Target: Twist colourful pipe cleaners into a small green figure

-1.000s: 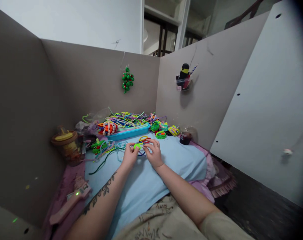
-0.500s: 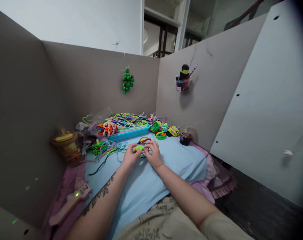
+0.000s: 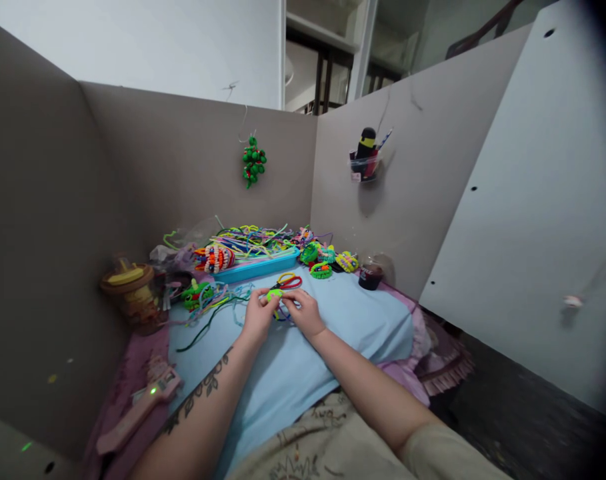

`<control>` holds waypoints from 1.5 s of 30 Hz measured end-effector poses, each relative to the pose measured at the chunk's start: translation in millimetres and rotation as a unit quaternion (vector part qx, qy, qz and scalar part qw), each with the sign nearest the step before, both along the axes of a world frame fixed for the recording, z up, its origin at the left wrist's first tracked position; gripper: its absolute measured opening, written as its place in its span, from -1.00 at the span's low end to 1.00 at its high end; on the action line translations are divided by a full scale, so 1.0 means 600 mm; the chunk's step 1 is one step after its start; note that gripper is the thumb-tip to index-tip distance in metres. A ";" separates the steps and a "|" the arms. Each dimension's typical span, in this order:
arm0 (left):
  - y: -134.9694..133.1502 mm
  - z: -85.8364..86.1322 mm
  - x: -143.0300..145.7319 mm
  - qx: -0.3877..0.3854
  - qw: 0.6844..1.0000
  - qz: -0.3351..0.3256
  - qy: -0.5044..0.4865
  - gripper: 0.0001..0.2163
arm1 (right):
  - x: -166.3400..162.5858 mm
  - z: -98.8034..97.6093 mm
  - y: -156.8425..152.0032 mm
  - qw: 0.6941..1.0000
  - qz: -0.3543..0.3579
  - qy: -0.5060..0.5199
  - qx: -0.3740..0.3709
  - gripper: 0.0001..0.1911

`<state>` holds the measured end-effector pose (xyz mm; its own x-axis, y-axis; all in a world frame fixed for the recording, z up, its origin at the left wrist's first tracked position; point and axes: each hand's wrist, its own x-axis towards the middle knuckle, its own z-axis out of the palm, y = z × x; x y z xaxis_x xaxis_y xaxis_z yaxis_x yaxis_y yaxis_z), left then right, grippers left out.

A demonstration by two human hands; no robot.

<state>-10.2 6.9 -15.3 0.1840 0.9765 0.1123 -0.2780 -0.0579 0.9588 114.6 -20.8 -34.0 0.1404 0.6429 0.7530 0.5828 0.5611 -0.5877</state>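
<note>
My left hand (image 3: 258,313) pinches a small bright green knotted-cord piece (image 3: 275,293) between thumb and fingers, just above the light blue cloth. Close beside it, my right hand (image 3: 305,312) has thumb and fingertips pressed together at the piece's right side; whatever thin part they grip is too small to make out. Blue-purple cord (image 3: 283,315) hangs in a loop below the piece, between both hands. Just beyond the fingers lie scissors (image 3: 289,281) with red and yellow handles, their blades partly hidden by my left hand.
A blue tray (image 3: 257,267) heaped with colourful cords stands at the back. Finished knotted pieces (image 3: 321,270) and a dark cup (image 3: 371,276) sit to its right. Leftward are loose cords (image 3: 207,323), a lidded cup (image 3: 133,290) and a pink glue gun (image 3: 140,410). Grey panels enclose the table.
My right hand has drawn slightly away from the green piece, opening a small gap between the hands. My left hand has shifted a little left with the piece, uncovering more of the scissors.
</note>
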 end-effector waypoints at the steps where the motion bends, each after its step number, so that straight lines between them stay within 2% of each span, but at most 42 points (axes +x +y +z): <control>1: 0.000 0.000 0.000 -0.003 1.000 0.002 -0.002 -0.53 | -0.001 0.001 -0.001 1.000 -0.007 0.002 0.000 -0.85; 7: -0.003 0.004 0.003 -0.002 1.000 0.004 -0.011 -0.51 | 0.001 0.004 0.000 0.999 -0.025 -0.031 0.024 -0.81; 13: -0.003 0.001 0.002 0.045 0.999 -0.012 0.004 -0.57 | 0.002 0.006 -0.002 0.998 -0.023 -0.036 0.038 -0.83; 19: 0.008 -0.007 -0.005 0.099 0.992 -0.027 0.074 -0.65 | 0.003 0.002 0.001 1.000 -0.020 -0.012 0.013 -0.90; 25: 0.012 -0.005 -0.013 0.143 0.976 0.003 0.165 -0.68 | 0.005 0.001 0.005 1.000 -0.009 0.003 -0.026 -0.92; 29: 0.007 0.006 -0.011 0.124 0.984 -0.024 0.130 -0.68 | 0.005 -0.002 0.007 0.999 -0.027 -0.012 -0.034 -0.90; 33: 0.006 0.017 -0.014 0.072 0.993 -0.038 0.083 -0.66 | 0.008 -0.005 0.010 0.998 -0.043 0.002 -0.042 -0.87; 37: 0.011 0.017 -0.018 0.041 0.996 -0.055 0.054 -0.60 | 0.013 -0.002 0.013 0.998 -0.019 0.035 -0.048 -0.86; 41: 0.017 0.014 -0.020 0.019 0.999 -0.043 0.026 -0.60 | 0.015 0.003 0.013 0.996 0.001 0.076 -0.040 -0.86; 45: 0.016 0.013 -0.019 0.022 0.998 -0.050 0.028 -0.61 | 0.015 0.005 0.011 0.994 0.020 0.095 -0.045 -0.86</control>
<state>-21.6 16.6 -7.2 0.2879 0.9472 0.1412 -0.2304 -0.0746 0.9702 123.9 -14.3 -30.9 0.2472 0.7148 0.6542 0.4347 0.5216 -0.7341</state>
